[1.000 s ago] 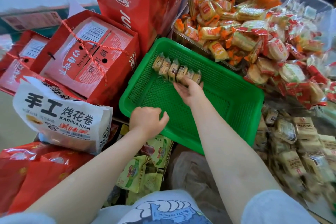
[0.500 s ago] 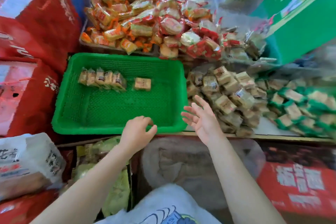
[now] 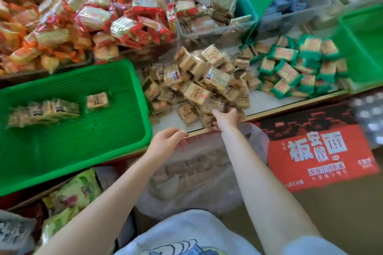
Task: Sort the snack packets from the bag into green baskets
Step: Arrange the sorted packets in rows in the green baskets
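Nearest us, our left hand (image 3: 165,143) hangs loosely curled and empty over the clear plastic bag (image 3: 199,172), just off the green basket (image 3: 87,157) corner it hovered by half a second ago. Our right hand (image 3: 227,119), spread in the air then, has reached the near edge of the tan packet pile (image 3: 205,83); blur hides whether its fingers have closed on one. The basket holds a short row of packets (image 3: 43,111) and one loose packet (image 3: 97,100), unchanged. We judge another pick is beginning, with much sorting left.
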Tool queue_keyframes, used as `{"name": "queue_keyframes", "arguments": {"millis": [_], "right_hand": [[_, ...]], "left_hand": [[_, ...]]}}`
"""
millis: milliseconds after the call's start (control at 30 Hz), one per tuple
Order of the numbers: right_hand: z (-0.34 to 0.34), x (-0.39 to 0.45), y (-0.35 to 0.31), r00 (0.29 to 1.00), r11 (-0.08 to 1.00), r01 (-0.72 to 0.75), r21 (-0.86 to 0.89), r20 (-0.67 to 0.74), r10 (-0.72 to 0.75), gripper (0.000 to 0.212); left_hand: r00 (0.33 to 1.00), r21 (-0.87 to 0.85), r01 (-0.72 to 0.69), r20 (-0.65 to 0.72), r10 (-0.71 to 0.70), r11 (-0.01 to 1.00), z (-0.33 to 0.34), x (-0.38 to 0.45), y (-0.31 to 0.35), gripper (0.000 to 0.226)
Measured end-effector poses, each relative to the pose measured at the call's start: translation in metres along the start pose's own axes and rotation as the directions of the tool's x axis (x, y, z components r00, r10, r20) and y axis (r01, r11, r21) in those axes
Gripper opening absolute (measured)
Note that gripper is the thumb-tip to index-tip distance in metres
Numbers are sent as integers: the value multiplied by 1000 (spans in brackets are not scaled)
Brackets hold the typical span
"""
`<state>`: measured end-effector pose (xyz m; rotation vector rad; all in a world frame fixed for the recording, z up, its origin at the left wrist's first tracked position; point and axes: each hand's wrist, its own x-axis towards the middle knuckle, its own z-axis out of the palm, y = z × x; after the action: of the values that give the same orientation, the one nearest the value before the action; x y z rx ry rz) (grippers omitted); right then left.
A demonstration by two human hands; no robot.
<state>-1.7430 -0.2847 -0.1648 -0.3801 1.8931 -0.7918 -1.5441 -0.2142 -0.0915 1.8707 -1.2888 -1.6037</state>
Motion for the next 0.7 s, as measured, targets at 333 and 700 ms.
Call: {"name": "queue_keyframes", "arguments": {"millis": [333, 700], "right_hand": [[-46, -26, 3, 998, 996, 60, 65, -14, -59, 32], [-67, -73, -2, 848, 958, 285, -38, 475, -234, 26]], "left_hand": [[994, -112, 108, -18, -111, 988, 3, 2, 15, 21], [967, -250, 188, 215, -135, 950, 31, -1, 30, 30]]}}
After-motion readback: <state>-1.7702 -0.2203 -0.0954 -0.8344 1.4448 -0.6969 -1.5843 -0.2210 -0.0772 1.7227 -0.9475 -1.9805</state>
